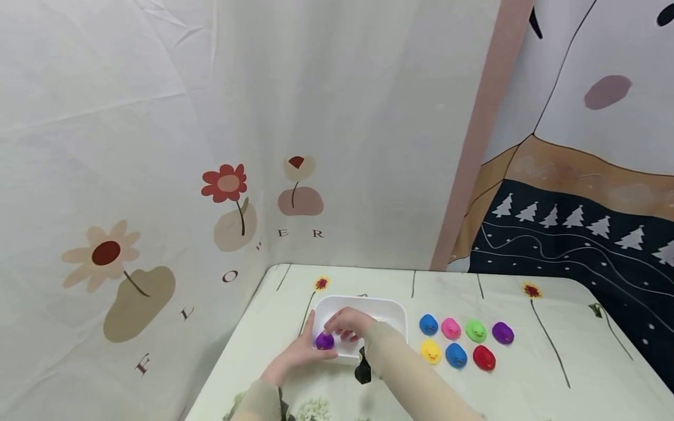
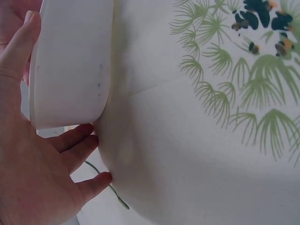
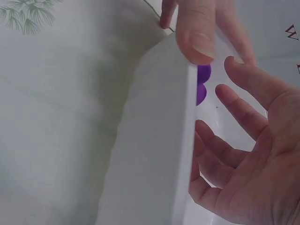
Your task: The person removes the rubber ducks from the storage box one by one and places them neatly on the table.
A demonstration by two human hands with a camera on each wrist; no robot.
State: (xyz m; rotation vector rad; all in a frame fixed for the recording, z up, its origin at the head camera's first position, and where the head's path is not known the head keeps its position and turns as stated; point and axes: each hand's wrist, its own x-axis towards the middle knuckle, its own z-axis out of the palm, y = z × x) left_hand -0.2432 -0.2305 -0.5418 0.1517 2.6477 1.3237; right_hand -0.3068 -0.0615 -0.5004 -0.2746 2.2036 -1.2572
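Observation:
A white tray point(image 1: 387, 309) sits on the table with a purple toy duck point(image 1: 325, 341) in its near-left corner. My left hand point(image 1: 301, 352) holds that corner, thumb along the near rim and fingers around the left end. In the left wrist view, the fingertips point(image 2: 104, 178) reach down beside the tray's end wall. Over the tray's inside is my right hand point(image 1: 351, 323), its index fingertip right at the duck's top. The right wrist view shows its thumb and fingers spread, nothing between them, while the tray wall point(image 3: 154, 126) hides most of the purple duck point(image 3: 202, 84).
Right of the tray lie several toy ducks in two rows: blue point(image 1: 429, 324), pink point(image 1: 451, 328), green point(image 1: 476, 331) and purple point(image 1: 503, 332) behind, yellow point(image 1: 430, 351), blue point(image 1: 456, 355) and red point(image 1: 484, 358) in front. Printed curtains point(image 1: 358, 134) border the table.

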